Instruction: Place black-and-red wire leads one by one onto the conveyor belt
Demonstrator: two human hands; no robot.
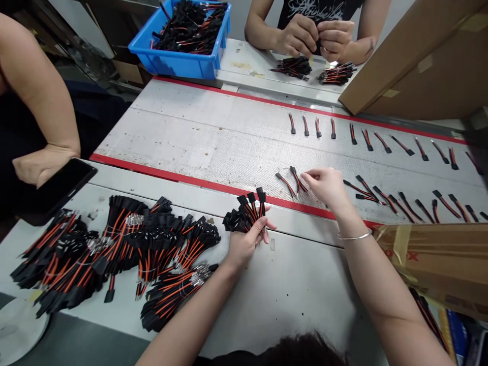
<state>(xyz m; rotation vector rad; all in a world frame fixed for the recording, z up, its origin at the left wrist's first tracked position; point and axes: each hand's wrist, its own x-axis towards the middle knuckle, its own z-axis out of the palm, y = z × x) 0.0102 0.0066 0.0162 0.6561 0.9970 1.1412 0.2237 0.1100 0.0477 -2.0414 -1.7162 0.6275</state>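
A bunch of short red and black cables with black connectors (237, 219) is held in my left hand (247, 239), its fingers wrapped round them, over the front edge of the belt. My right hand (325, 185) is above the belt, thumb and forefinger pinched beside a few cables (298, 180); whether anything is between the fingertips is too small to tell. One single cable (285, 184) lies just left of these. Further cables (406, 206) lie in a near row to the right, and a far row (333, 128) runs along the belt's back side.
Tied cable bundles (152, 244) cover the table at left, near a black phone (61, 188) and a person's arm. A blue bin (179, 63) of cables stands at the back. Across the belt, a person's hands (316, 35) work above two piles. Cardboard boxes (438, 264) stand at right.
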